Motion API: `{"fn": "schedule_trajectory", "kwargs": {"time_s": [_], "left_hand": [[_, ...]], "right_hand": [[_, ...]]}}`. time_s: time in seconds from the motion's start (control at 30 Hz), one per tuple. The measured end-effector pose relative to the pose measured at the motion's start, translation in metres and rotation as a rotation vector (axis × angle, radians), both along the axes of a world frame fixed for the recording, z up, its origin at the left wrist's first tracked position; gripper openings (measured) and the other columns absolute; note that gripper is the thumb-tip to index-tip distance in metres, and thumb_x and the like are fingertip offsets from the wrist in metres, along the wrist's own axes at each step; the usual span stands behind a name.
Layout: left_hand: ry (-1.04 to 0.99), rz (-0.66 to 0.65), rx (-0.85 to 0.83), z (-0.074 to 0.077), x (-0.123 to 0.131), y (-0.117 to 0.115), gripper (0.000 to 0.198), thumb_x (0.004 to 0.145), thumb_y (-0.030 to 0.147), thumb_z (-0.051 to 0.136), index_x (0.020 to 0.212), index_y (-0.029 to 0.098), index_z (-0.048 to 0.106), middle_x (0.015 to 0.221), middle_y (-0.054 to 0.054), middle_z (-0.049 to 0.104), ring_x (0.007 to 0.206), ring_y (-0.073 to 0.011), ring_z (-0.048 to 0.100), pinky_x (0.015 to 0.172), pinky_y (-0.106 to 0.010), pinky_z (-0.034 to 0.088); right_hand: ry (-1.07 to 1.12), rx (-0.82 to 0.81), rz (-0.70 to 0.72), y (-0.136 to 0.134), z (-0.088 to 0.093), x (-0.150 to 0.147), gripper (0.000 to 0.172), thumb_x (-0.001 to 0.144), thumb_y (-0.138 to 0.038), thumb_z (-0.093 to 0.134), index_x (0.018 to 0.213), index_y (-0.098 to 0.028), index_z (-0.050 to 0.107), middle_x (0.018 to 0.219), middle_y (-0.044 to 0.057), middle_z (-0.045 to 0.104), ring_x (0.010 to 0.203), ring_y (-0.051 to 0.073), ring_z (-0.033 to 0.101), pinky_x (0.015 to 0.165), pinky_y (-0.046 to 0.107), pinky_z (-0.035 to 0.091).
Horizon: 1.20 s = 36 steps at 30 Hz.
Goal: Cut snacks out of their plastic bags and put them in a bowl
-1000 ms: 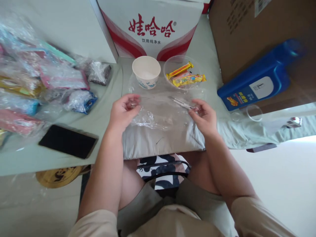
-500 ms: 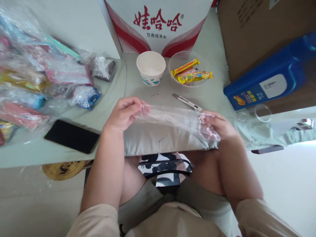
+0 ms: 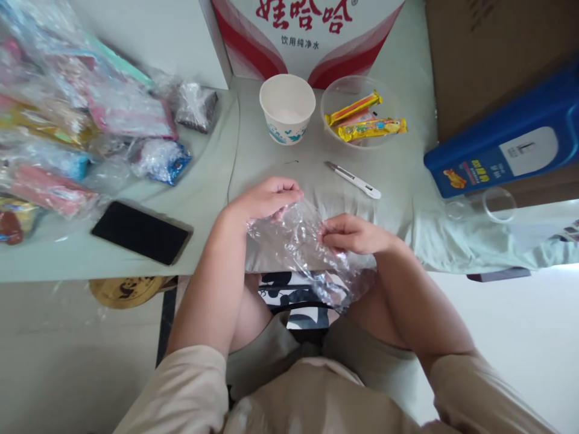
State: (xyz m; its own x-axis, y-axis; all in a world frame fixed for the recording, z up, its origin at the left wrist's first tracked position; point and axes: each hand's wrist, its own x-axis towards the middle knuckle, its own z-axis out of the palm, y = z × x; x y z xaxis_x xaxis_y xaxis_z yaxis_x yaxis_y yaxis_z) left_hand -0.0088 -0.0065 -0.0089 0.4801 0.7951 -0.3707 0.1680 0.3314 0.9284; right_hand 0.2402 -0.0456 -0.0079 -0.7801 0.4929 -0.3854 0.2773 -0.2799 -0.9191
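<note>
Between my hands a crumpled clear plastic bag [image 3: 307, 247] hangs over the near edge of the table. My left hand [image 3: 271, 199] pinches its upper left part, fingers closed. With thumb and fingers pressed together, my right hand [image 3: 353, 234] grips the bag on its other side. Just beyond my right hand lies a white utility knife [image 3: 355, 181] on the cloth. Farther back stand a paper cup [image 3: 288, 111] and a clear plastic bowl [image 3: 330, 129] holding several yellow-wrapped snacks [image 3: 373, 128].
A black phone [image 3: 141, 232] lies left of my left arm. Several plastic-wrapped packets [image 3: 126, 120] are heaped at the left. A white and red carton [image 3: 312, 42] stands at the back. On the right, a blue container [image 3: 506, 132] leans by a brown cardboard box [image 3: 497, 60].
My hands have come closer together, the right one moving left. The bag, stretched out sideways before, now hangs slack and crumpled. The view has shifted slightly.
</note>
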Motion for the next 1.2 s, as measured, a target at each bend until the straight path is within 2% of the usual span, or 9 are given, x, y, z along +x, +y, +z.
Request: {"fn": "schedule_trajectory", "kwargs": {"time_s": [0.13,0.23,0.3,0.37,0.5,0.67,0.83,1.0,1.2], "left_hand": [[-0.287,0.364,-0.007,0.008,-0.015,0.001,0.03,0.088,0.051,0.068,0.08,0.024,0.062,0.041,0.009,0.035,0.033,-0.0081,0.028,0.04,-0.023,0.025],[-0.529,0.635,-0.023,0.01,-0.003,-0.001,0.05,0.095,0.071,0.048,0.092,0.023,0.063,0.057,0.003,0.052,0.051,-0.0128,0.054,0.052,-0.026,0.045],[-0.544,0.581,-0.085,0.005,0.015,-0.005,0.065,0.089,0.082,0.045,0.098,0.021,0.066,0.078,-0.006,0.068,0.081,-0.0213,0.071,0.066,-0.032,0.056],[-0.509,0.364,-0.157,-0.003,0.033,-0.01,0.072,0.077,0.087,0.06,0.099,0.019,0.069,0.092,-0.012,0.073,0.1,-0.031,0.074,0.075,-0.039,0.06],[-0.501,0.109,-0.208,-0.015,0.047,-0.012,0.066,0.06,0.067,0.088,0.102,0.019,0.072,0.102,-0.014,0.078,0.102,-0.0337,0.075,0.083,-0.043,0.062],[-0.277,0.183,-0.192,-0.017,0.039,-0.006,0.046,0.076,0.042,0.081,0.114,0.019,0.072,0.083,-0.009,0.079,0.068,-0.0235,0.075,0.058,-0.03,0.056],[-0.182,0.233,-0.039,-0.014,0.036,-0.007,0.037,0.08,0.03,0.072,0.116,0.023,0.072,0.05,0.005,0.062,0.034,-0.0116,0.052,0.039,-0.022,0.039],[-0.414,0.375,-0.057,-0.007,0.036,-0.01,0.012,0.073,0.028,0.076,0.079,0.022,0.067,0.05,0.005,0.057,0.037,-0.0106,0.05,0.039,-0.023,0.041],[-0.371,0.456,-0.112,-0.012,0.032,-0.002,0.032,0.087,0.04,0.063,0.064,0.019,0.064,0.066,-0.004,0.065,0.056,-0.0137,0.061,0.054,-0.027,0.053]], "right_hand": [[0.131,-0.091,-0.17,-0.004,0.001,0.007,0.023,0.086,-0.042,0.07,0.081,-0.021,0.062,0.046,-0.008,0.052,0.035,0.009,0.043,0.038,0.023,0.033],[0.196,-0.022,-0.573,-0.002,-0.009,0.003,0.03,0.082,-0.052,0.069,0.084,-0.024,0.057,0.046,-0.009,0.044,0.035,0.012,0.041,0.038,0.026,0.033],[0.159,0.081,-0.782,0.002,-0.017,-0.005,0.031,0.082,-0.054,0.068,0.088,-0.026,0.056,0.053,-0.007,0.045,0.043,0.014,0.046,0.042,0.028,0.04],[0.113,0.165,-0.881,0.006,-0.023,-0.014,0.031,0.082,-0.054,0.067,0.089,-0.026,0.056,0.06,-0.005,0.049,0.051,0.016,0.051,0.047,0.03,0.045],[0.017,0.213,-0.886,0.01,-0.029,-0.02,0.032,0.081,-0.055,0.069,0.09,-0.027,0.057,0.06,-0.005,0.055,0.05,0.014,0.054,0.047,0.029,0.049],[-0.053,0.227,-0.816,0.009,-0.028,-0.011,0.034,0.086,-0.049,0.066,0.111,-0.027,0.061,0.061,-0.004,0.063,0.047,0.014,0.056,0.046,0.028,0.049],[-0.003,0.35,-0.957,0.012,-0.026,-0.009,0.04,0.086,-0.043,0.06,0.125,-0.035,0.056,0.111,0.001,0.073,0.046,0.008,0.046,0.04,0.026,0.036],[0.193,0.312,-0.993,0.008,-0.024,-0.01,0.017,0.079,-0.04,0.063,0.08,-0.026,0.054,0.131,0.001,0.064,0.052,0.007,0.043,0.043,0.028,0.034],[0.211,0.373,-0.982,0.012,-0.026,0.001,0.021,0.073,-0.032,0.057,0.06,-0.021,0.043,0.128,0.009,0.064,0.093,0.024,0.065,0.071,0.04,0.053]]}}
